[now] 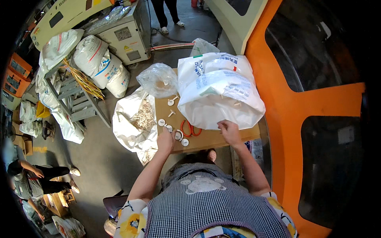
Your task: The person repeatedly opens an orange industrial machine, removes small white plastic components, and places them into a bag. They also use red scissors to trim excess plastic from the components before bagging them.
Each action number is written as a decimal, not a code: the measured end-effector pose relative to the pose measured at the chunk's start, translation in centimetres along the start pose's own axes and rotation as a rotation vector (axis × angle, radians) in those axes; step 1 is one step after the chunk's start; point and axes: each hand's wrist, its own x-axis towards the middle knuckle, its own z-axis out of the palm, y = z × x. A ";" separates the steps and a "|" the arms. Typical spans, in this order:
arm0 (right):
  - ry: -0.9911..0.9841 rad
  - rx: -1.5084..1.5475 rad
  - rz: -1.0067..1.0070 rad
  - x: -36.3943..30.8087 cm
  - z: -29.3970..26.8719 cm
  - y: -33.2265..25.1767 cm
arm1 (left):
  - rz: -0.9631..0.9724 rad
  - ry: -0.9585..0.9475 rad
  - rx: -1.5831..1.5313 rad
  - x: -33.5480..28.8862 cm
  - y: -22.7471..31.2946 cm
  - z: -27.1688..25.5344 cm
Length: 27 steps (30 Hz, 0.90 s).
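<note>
My left hand (166,140) is at the near left edge of the cardboard-topped table, closed, its fingertips among small white plastic parts with round heads. Whether one is in its grip I cannot make out. Beside it lie a round white part (185,142) and a pair of red-handled scissors (191,129). Farther back, a white part with a stem (171,113) rests on the cardboard. My right hand (230,133) is at the mouth of a large white sack (216,85), fingers curled and pressed together. Anything small between them is hidden.
Left of the table, an open white sack (126,123) holds many small pale pieces. A clear plastic bag (158,80) sits at the table's back. An orange machine (293,131) stands close on the right. Two other people and a metal step stool (81,101) are farther off.
</note>
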 end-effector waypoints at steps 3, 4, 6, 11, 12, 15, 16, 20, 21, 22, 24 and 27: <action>-0.087 -0.062 -0.123 -0.4 1.2 -2.1 | 0.139 0.102 -0.156 0.7 -1.6 1.4; -0.135 -0.024 -0.105 -0.5 1.1 -3.1 | 0.017 0.019 -0.350 0.6 -1.5 0.5; -0.218 0.060 -0.050 -1.1 1.1 -4.5 | -0.220 -0.174 -0.725 -0.3 0.4 -4.1; -0.566 0.753 -0.013 -1.9 4.3 -9.2 | -0.177 -0.442 -1.646 -4.0 1.7 -10.6; -0.682 0.893 0.023 -1.9 4.8 -10.8 | -0.201 -0.441 -1.700 -5.0 2.1 -10.7; -0.723 0.871 -0.051 -1.9 5.3 -15.1 | -0.205 -0.417 -1.780 -6.9 3.8 -12.0; -0.677 0.828 -0.111 -2.1 5.8 -15.9 | -0.195 -0.404 -1.793 -7.5 4.2 -12.7; -0.492 0.592 -0.335 -3.1 7.2 -19.2 | -0.222 0.327 -1.193 -9.1 4.3 -14.7; -0.467 0.505 -0.429 -3.2 7.5 -19.6 | -0.110 0.437 -0.966 -10.3 5.0 -16.6; -0.439 0.420 -0.524 -3.3 7.9 -20.0 | -0.038 0.422 -0.930 -11.3 5.1 -17.6; -0.484 0.449 -0.495 -4.1 8.5 -21.4 | 0.001 0.210 -0.908 -12.9 4.5 -18.7; -0.576 0.461 -0.543 -4.7 9.4 -22.5 | -0.026 0.252 -0.924 -14.4 4.3 -19.5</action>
